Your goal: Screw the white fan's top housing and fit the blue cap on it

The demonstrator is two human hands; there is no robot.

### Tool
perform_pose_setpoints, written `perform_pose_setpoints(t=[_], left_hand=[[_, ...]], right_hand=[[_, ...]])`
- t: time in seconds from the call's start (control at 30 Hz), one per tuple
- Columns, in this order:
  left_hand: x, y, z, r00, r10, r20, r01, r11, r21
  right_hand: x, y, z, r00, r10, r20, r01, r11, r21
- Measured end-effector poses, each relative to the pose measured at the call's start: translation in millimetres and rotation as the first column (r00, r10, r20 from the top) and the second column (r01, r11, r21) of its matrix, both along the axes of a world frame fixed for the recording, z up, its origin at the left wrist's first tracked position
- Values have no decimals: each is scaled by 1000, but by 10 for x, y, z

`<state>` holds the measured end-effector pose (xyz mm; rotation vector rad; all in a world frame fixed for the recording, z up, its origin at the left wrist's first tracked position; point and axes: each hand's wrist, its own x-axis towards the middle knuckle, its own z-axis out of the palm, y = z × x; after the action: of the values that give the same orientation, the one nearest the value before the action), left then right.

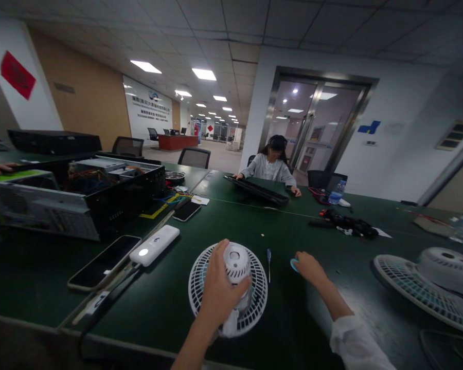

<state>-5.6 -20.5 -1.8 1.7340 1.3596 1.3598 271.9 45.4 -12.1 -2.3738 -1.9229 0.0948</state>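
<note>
My left hand is wrapped round the white motor housing of a small fan that lies grille-down on the dark green table. Its round white grille spreads out beneath the hand. My right hand rests on the table to the right, fingers closed on a small light-blue ring-shaped part. A small blue-handled screwdriver lies between the two hands.
A white power bank and a phone lie at the left, near an opened computer case. A second white fan lies at the right. A person sits across the table with a black keyboard-like unit.
</note>
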Motion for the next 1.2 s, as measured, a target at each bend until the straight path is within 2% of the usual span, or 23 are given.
perform_pose_setpoints(t=[0.13,0.2,0.27,0.37,0.43,0.53,0.63,0.9,1.2], left_hand=[[-28,14,-40,997,-39,68,37,999,37],[-64,17,-86,986,-90,142,88,996,18],[-109,4,-129,973,-122,198,122,992,10],[-171,-53,-142,968,-116,224,119,993,2],[-193,-96,-117,972,-112,209,116,993,-7],[-194,-129,-77,976,-112,184,119,992,-30],[-177,-118,-82,975,-133,179,144,988,-51],[-161,-120,-158,984,-139,110,145,988,-46],[-167,-162,-107,983,-151,107,161,982,-95]], right_hand=[[-8,-50,109,994,76,-83,-75,997,11],[-161,-81,272,977,169,-130,-160,984,80],[-406,-128,504,931,321,-174,-292,941,172],[-866,-222,875,798,572,-190,-514,810,282],[-1154,-274,1059,694,700,-167,-641,706,301],[-1438,-303,1187,555,824,-114,-783,563,263],[-1532,-289,1202,478,876,-64,-852,480,209],[-1540,-325,1293,413,910,-21,-902,413,126],[-1581,-361,1300,389,921,-29,-913,390,122]])
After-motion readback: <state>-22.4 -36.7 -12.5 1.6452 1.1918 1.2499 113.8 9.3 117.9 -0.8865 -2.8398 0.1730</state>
